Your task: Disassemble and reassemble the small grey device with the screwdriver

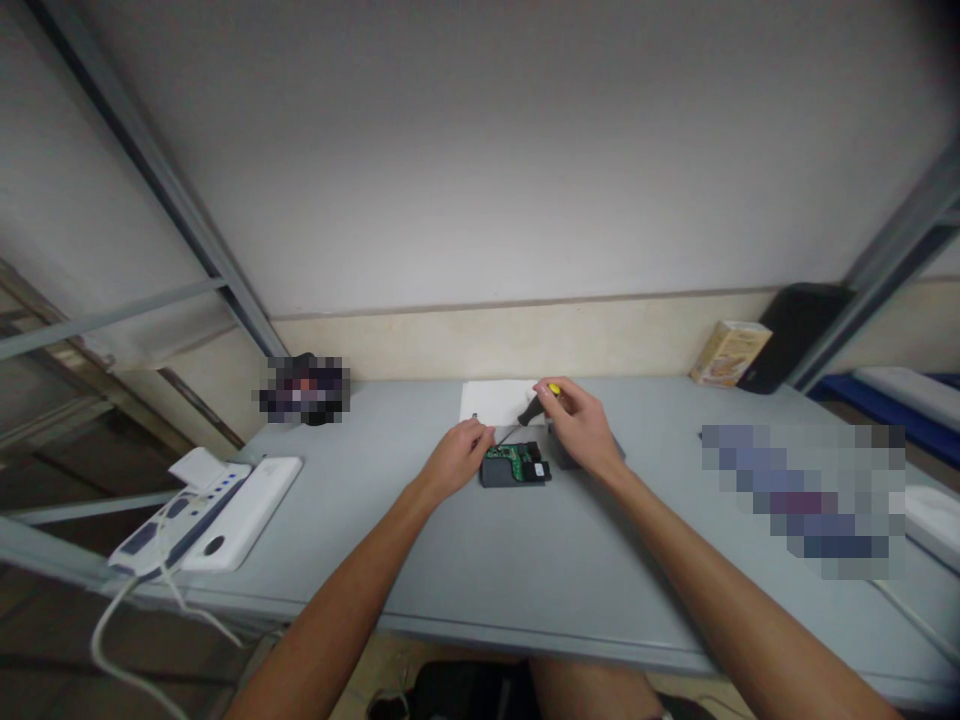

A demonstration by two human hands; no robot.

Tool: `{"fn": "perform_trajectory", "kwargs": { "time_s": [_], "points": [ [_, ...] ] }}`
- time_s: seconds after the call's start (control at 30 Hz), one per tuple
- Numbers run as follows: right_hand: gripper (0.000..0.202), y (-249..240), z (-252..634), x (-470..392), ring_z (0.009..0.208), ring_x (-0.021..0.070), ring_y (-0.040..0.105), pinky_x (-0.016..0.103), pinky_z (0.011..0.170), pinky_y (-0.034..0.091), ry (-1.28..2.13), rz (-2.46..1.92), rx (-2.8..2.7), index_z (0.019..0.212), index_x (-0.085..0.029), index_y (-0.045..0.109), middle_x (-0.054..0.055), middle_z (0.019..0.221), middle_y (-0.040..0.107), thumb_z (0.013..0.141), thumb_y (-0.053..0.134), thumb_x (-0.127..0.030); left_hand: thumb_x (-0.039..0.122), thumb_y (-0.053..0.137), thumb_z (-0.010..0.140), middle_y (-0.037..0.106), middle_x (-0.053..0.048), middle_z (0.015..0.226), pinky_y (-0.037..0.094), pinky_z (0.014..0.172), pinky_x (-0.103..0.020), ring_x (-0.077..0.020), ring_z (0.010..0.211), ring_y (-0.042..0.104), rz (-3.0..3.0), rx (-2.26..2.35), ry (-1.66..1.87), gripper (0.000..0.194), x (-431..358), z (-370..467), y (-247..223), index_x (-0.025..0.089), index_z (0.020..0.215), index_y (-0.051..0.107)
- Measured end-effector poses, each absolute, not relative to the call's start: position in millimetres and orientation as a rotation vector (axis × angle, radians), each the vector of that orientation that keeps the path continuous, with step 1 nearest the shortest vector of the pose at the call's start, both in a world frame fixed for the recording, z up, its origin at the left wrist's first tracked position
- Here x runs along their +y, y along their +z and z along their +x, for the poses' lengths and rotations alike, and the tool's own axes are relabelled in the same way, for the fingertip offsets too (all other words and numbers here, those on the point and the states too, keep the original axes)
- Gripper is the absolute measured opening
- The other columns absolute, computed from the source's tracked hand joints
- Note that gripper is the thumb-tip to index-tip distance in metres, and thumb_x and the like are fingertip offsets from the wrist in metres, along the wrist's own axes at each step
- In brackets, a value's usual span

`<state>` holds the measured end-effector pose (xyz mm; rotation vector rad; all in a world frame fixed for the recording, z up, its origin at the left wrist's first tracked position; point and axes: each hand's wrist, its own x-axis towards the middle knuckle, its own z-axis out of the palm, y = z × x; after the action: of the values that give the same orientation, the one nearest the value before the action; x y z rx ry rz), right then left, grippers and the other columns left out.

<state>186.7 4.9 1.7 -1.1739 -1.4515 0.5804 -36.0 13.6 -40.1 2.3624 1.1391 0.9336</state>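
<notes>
Against a pale wall (525,180), a grey counter (465,570) carries white paper (487,400) and, nearer the person, a green circuit board (517,456) on a dark casing (499,475). Of the hands, the right hand (577,420) grips a screwdriver (531,410), its shaft slanting down toward the circuit board; the left hand (459,455) has bunched fingers at the casing's left end, and whether they pinch anything I cannot tell.

Well left of the left hand (456,460), a white-and-blue power strip (187,510) is lying beside a white slab (251,505) with a dark round spot. Beyond them, a pixelated dark object (304,390) is sitting. Right of and beyond the right hand (577,425), a yellow carton (727,353) is standing just beside a leaning black panel (795,335); a pixelated long object (806,505) is lying nearer.
</notes>
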Motion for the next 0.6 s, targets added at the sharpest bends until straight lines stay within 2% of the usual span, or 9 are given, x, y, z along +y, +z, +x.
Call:
{"fn": "perform_trajectory", "kwargs": {
  "time_s": [0.1, 0.27, 0.4, 0.6],
  "points": [
    [0.044, 5.3, 185.9, 1.9, 0.057, 0.0144, 0.051, 0.027, 0.055, 0.037, 0.595, -1.16, -1.484, 0.096, -0.02, 0.072, 0.0, 0.066, 0.061, 0.09, 0.058, -0.061, 0.036, 0.038, 0.107, 0.069, -0.006, 0.082, 0.05, 0.089, -0.034, -0.0204, 0.083, 0.064, 2.368, 1.136, 0.922, 0.043, 13.9, -35.6, -40.6, 0.019, 0.08, 0.067],
    [0.043, 15.1, 186.3, -2.5, 0.056, 0.0158, 0.053, 0.028, 0.056, 0.04, 0.619, -1.096, -1.683, 0.115, -0.024, 0.073, 0.0, 0.071, 0.068, 0.095, 0.053, -0.057, 0.036, 0.039, 0.107, 0.068, -0.005, 0.084, 0.049, 0.083, -0.031, -0.02, 0.085, 0.064, 2.372, 1.138, 0.903, 0.041, 15.5, -35.9, -45.4, 0.019, 0.082, 0.066],
    [0.038, 25.9, 184.0, 2.1, 0.062, 0.0163, 0.053, 0.029, 0.062, 0.042, 0.555, -1.083, -1.866, 0.128, -0.028, 0.068, 0.002, 0.086, 0.072, 0.099, 0.049, -0.046, 0.036, 0.039, 0.108, 0.067, -0.005, 0.086, 0.047, 0.082, -0.03, -0.0196, 0.086, 0.063, 2.381, 1.132, 0.901, 0.04, 16.5, -36.3, -48.1, 0.019, 0.083, 0.065],
    [0.036, 50.3, 168.9, 16.7, 0.077, 0.0179, 0.06, 0.031, 0.07, 0.047, 0.564, -0.931, -2.073, 0.129, -0.029, 0.067, 0.005, 0.112, 0.073, 0.1, 0.048, -0.038, 0.033, 0.04, 0.108, 0.062, -0.003, 0.083, 0.044, 0.079, -0.029, -0.0184, 0.083, 0.06, 2.392, 1.118, 0.889, 0.038, 17.3, -35.2, -47.9, 0.019, 0.079, 0.061]
  ]
}}
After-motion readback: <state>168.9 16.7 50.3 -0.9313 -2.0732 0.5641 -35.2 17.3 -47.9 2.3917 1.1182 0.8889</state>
